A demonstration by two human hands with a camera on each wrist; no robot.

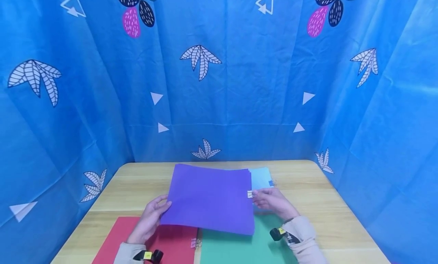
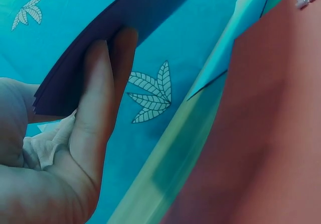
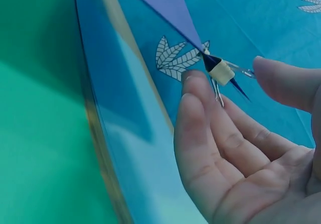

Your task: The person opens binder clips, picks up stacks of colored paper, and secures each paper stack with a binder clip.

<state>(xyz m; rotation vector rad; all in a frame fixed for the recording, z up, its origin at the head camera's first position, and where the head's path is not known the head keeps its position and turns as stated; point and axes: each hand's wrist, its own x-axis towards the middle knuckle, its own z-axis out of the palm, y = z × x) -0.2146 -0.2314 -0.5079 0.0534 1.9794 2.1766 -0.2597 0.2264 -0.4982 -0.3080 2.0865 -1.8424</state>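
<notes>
A stack of purple paper (image 1: 208,199) is held up, tilted, above the table between both hands. My left hand (image 1: 149,219) grips its left edge, with the thumb on one face and fingers (image 2: 95,93) on the other. A pale yellow binder clip (image 3: 221,73) sits on the stack's right edge with its wire handles spread. My right hand (image 1: 275,202) holds this clip by the handles, thumb at one and fingertips at the other. In the left wrist view several sheet edges show at the stack's corner.
Red paper (image 1: 116,233) with a pink binder clip (image 1: 193,242) lies front left on the wooden table (image 1: 137,180). Green paper (image 1: 236,248) lies to its right, and light blue paper (image 1: 260,175) with a blue clip (image 1: 271,183) behind. A blue patterned curtain (image 1: 239,96) surrounds the table.
</notes>
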